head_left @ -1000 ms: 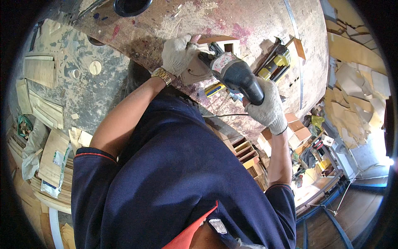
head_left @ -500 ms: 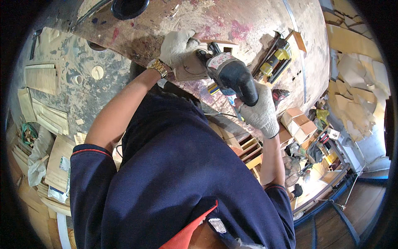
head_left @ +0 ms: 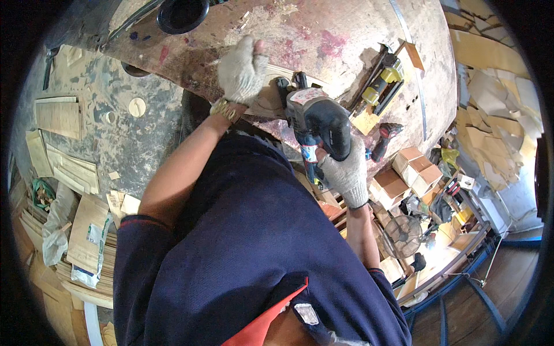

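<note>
My right hand (head_left: pixel 348 173), in a pale knit glove, is wrapped round the black handle of a jigsaw (head_left: pixel 323 118). The jigsaw's front end rests over a small wooden board (head_left: pixel 269 99) at the near edge of the worktable. A curved line shows on the board, and the tool hides much of its right part. My left hand (head_left: pixel 242 69), also gloved and with a gold watch at the wrist, is closed at the board's left end. Its fingers point away from me, one bare fingertip showing, and are partly hidden from view.
Right of the jigsaw on the worktable (head_left: pixel 300 34) lie a yellow-and-black tool (head_left: pixel 382 83) and a red-and-black drill (head_left: pixel 386 138). A black round dish (head_left: pixel 182 14) sits at the far left. Wooden boxes (head_left: pixel 416 171) and a fan (head_left: pixel 402 235) stand lower right; wood panels (head_left: pixel 59 117) lie left.
The jigsaw's rear and my right hand have swung nearer to me and slightly left. My left hand has turned, its fingers now pointing farther away, and its wrist has moved right and nearer.
</note>
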The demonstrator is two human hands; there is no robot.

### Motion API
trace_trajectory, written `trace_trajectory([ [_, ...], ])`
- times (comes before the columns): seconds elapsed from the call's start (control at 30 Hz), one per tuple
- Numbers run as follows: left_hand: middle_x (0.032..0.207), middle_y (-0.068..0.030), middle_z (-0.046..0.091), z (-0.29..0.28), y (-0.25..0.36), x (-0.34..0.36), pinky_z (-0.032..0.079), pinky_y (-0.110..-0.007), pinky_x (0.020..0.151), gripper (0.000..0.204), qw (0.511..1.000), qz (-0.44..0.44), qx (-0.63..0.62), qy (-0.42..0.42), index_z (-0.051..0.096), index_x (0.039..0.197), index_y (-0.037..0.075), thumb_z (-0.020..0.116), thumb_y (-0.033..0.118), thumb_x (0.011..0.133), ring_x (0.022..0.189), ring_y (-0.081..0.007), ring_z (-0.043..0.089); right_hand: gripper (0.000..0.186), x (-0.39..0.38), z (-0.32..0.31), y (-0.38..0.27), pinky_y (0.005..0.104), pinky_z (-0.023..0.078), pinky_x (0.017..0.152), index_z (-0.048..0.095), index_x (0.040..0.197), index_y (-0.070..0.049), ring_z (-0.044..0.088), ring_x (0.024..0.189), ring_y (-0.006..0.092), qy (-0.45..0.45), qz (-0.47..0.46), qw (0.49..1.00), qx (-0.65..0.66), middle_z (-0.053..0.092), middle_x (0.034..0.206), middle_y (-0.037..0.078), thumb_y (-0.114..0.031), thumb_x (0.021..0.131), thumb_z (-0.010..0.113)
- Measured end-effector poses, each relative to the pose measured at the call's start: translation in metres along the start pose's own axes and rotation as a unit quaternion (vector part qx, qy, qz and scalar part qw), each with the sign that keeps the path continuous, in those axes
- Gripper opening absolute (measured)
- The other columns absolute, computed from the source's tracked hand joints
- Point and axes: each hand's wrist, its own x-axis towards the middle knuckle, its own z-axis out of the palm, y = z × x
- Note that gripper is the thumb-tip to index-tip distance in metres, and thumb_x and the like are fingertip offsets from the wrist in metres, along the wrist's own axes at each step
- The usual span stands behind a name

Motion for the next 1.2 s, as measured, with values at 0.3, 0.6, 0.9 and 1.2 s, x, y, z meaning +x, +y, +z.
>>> trace_trajectory([
  [0.3,0.090,-0.0149,0.072,0.018,-0.014,-0.029,0.044,-0.056,0.090,0.030,0.996,0.030,0.078,0.039,0.068,0.098,0.009,0.052,0.033,0.104,0.089,-0.0382,0.068,0.027,0.010,-0.004,0.002,0.0384,0.054,0.067,0.070,0.097,0.003,0.073,0.072,0.0288,-0.015,-0.050,0.999,-0.008,0.071,0.075,0.020,-0.012,0.075,0.072],
  [0.6,0.088,-0.0141,0.074,0.026,-0.029,-0.028,0.043,-0.056,0.102,0.032,0.989,0.085,0.113,0.050,0.069,0.096,0.008,0.056,0.037,0.102,0.092,-0.0373,0.070,0.025,0.018,-0.019,-0.003,0.0396,0.051,0.064,0.069,0.095,0.002,0.066,0.064,0.0250,-0.064,-0.054,0.995,-0.056,0.066,0.069,0.018,-0.013,0.074,0.068],
  [0.9,0.113,-0.0104,0.067,0.026,-0.035,-0.031,0.041,-0.053,0.103,0.045,0.993,0.043,0.091,-0.069,0.066,0.123,0.013,0.064,0.046,0.093,0.121,-0.0343,0.059,0.029,0.028,-0.027,-0.006,0.0389,0.050,0.064,0.069,0.101,0.000,0.062,0.063,0.0219,-0.087,-0.064,0.991,-0.078,0.066,0.070,0.015,-0.012,0.075,0.066],
  [1.2,0.086,-0.0185,0.071,0.022,-0.020,-0.023,0.050,-0.048,0.091,0.034,0.999,0.031,0.037,0.025,0.068,0.088,0.005,0.053,0.032,0.102,0.096,-0.0403,0.067,0.036,0.038,-0.038,-0.009,0.0397,0.050,0.065,0.068,0.107,0.000,0.061,0.064,0.0246,-0.131,-0.075,0.982,-0.114,0.066,0.074,0.018,-0.012,0.073,0.067],
])
